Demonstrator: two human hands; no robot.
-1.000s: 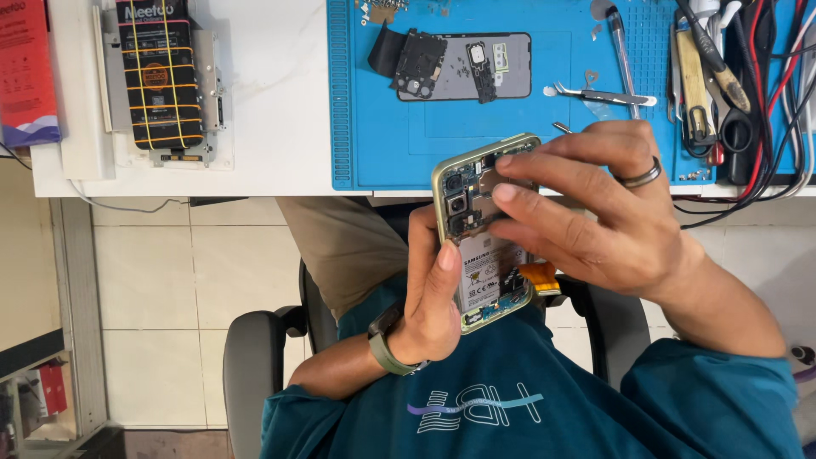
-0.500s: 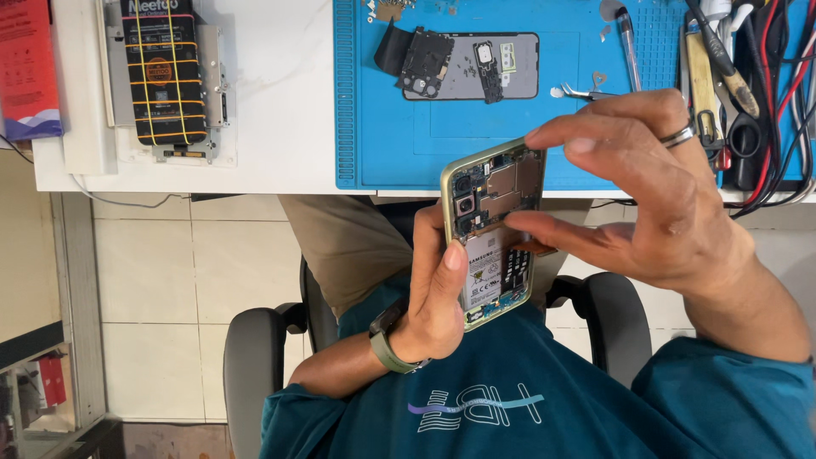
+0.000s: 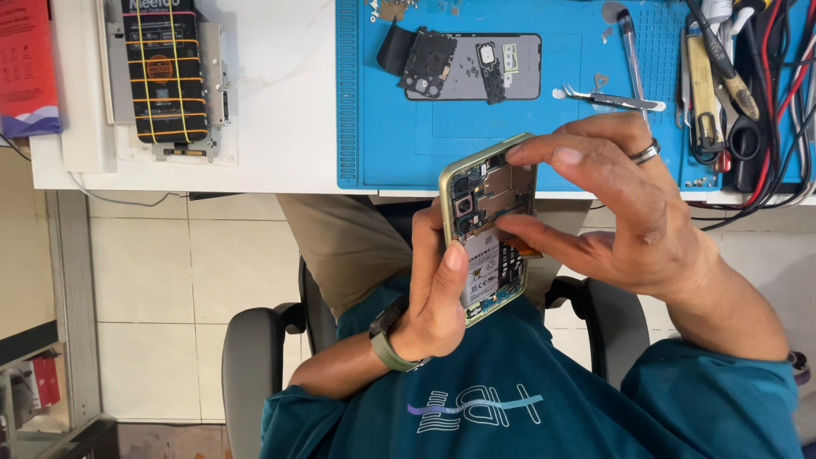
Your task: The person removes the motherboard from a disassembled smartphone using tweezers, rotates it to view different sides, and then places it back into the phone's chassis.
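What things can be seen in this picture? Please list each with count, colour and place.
opened phone: 1, pale green frame, held above the lap
repair mat: 1, blue, on the white table
phone back cover with loose parts: 1, grey and black, on the mat
tweezers: 1, silver, on the mat
hand tools and cables: several, mixed colours, right end of the mat
strapped device: 1, black with yellow bands, left on the table
chair: 1, grey
left hand: 1, grips the phone
right hand: 1, ringed, fingers on the phone's inside
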